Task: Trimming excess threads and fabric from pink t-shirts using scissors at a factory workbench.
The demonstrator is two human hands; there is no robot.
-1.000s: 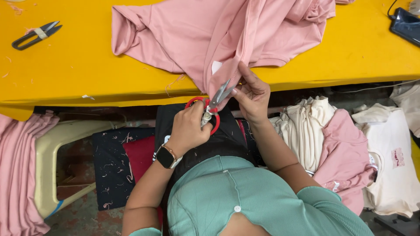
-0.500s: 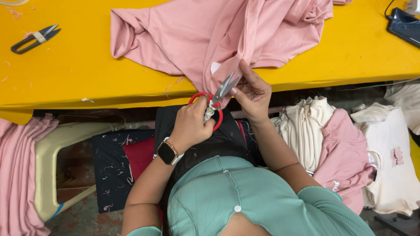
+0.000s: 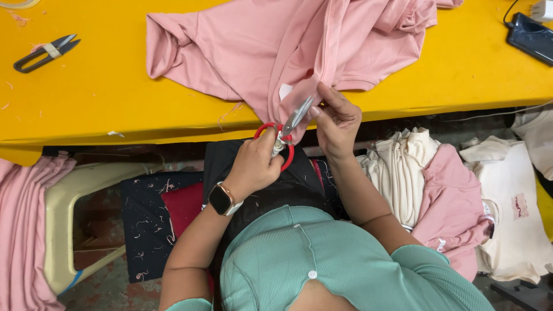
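Note:
A pink garment (image 3: 276,46) lies spread on the yellow table (image 3: 103,92), one fold hanging over the near edge. My left hand (image 3: 253,167), with a smartwatch on the wrist, grips red-handled scissors (image 3: 286,131) whose blades point up into that hanging fold. My right hand (image 3: 337,121) pinches the edge of the pink fabric right beside the blade tips.
Black thread snips (image 3: 45,52) lie at the table's far left. A dark phone (image 3: 530,37) with a cable rests at the far right. Cream and pink garments (image 3: 438,184) are piled at my right, pink garments (image 3: 23,230) on a cream stool (image 3: 75,219) at my left.
The scissors' blades have risen slightly and moved closer to the fabric edge pinched by my right hand. The garment and hands otherwise stay in place.

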